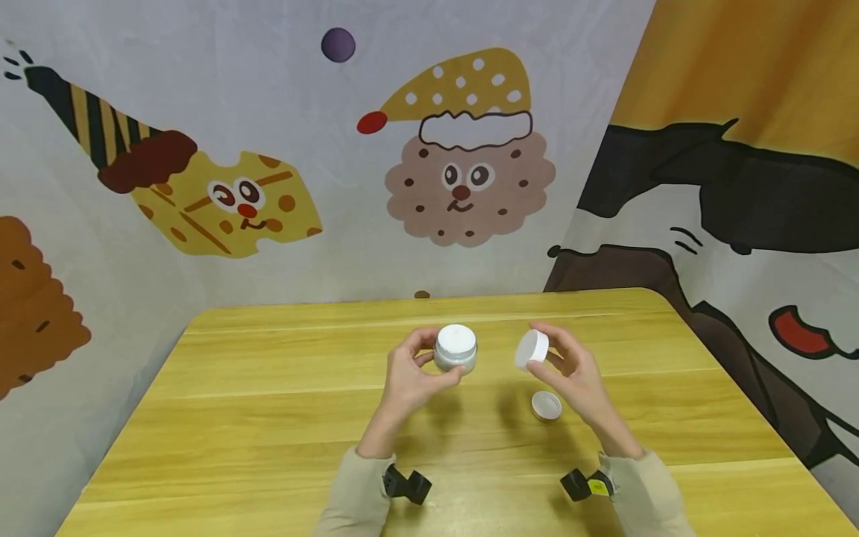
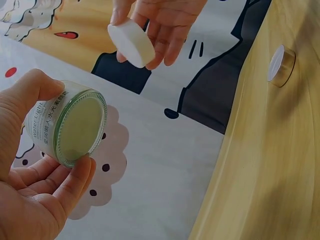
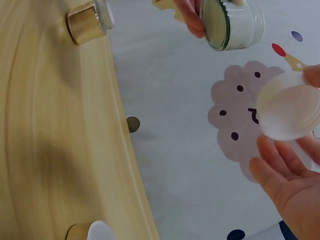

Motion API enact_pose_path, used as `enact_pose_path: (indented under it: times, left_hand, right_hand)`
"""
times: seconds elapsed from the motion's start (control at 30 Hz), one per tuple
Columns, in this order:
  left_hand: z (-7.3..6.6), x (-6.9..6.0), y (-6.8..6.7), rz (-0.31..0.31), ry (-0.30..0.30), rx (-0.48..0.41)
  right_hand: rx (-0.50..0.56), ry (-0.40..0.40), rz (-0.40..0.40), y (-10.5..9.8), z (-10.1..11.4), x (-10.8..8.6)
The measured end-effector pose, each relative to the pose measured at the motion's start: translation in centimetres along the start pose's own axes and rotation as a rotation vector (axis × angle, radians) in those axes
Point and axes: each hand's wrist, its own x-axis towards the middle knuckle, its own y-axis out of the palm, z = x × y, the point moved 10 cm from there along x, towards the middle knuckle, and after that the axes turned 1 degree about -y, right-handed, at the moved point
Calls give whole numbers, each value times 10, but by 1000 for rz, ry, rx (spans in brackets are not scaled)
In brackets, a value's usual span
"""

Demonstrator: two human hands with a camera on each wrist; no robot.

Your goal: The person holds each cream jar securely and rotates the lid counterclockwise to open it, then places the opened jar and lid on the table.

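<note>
My left hand (image 1: 416,377) grips a small round glass jar (image 1: 455,350) above the table, its thumb on one side and fingers on the other. The jar's top looks white; its base, pale green, and its printed label show in the left wrist view. To the right, my right hand (image 1: 573,369) pinches a round white lid (image 1: 532,350) between thumb and fingers. This lid is held tilted, apart from the jar, and looks hollow in the right wrist view. Below it, a shallow gold-sided lid (image 1: 546,406) with a pale inside lies on the table.
The yellow wood-grain table (image 1: 268,418) ends at a cloth wall (image 1: 349,186) printed with cartoons. Black devices are strapped to both wrists. A gold-and-clear object (image 3: 87,24) stands on the table in the right wrist view; its kind is unclear.
</note>
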Motion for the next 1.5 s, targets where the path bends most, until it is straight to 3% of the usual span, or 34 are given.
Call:
enact_pose_path:
  times: [0.13,0.3,0.7,0.97,1.07,1.33,1.5]
  left_hand:
    - [1,-1,0,-4,-5,9]
    - [2,-1,0,0,-6,13]
    - [0,-1,1,4,-11,16]
    - [0,-1,2,7,-16,16]
    - [1,-1,2,4,-12,19]
    - [2,-1,1,-3,-20,29]
    - [2,-1,2,-4,-16,29]
  right_hand:
    - [42,47,-16,-2,-7,-4]
    - [-33,87,-18,-4,-11,-7]
    - [-333,103,-22,-4,-19,-9]
    - [-637,64,48,4,-20,-10]
    - [-670,70,73,8,-24,-12]
    - [-717,177,154,17,-48,-22]
    - [-723,200,162,20,-57,-26]
